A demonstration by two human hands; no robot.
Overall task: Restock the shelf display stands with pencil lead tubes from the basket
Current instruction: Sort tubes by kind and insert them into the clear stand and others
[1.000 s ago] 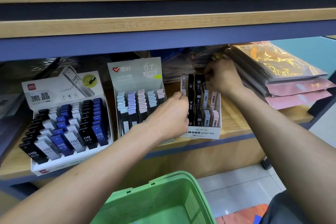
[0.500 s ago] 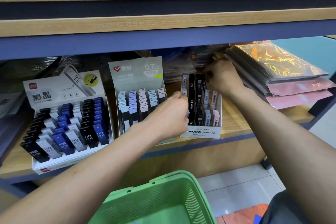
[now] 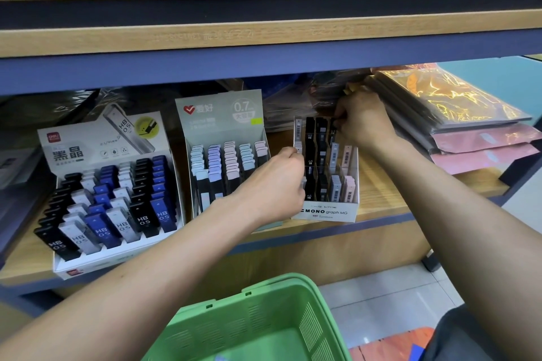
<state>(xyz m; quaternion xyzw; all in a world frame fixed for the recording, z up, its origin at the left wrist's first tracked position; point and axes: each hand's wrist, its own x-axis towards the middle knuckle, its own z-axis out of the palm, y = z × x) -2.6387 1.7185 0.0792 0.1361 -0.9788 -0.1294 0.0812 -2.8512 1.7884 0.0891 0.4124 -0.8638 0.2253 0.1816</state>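
both arms reach forward, left hand [image 3: 272, 184] and right hand [image 3: 363, 120] fingers curled.

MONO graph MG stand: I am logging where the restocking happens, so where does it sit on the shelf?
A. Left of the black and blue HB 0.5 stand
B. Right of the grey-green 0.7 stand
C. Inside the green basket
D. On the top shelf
B: the MONO graph MG stand sits just right of the grey-green 0.7 stand, with both hands at it.
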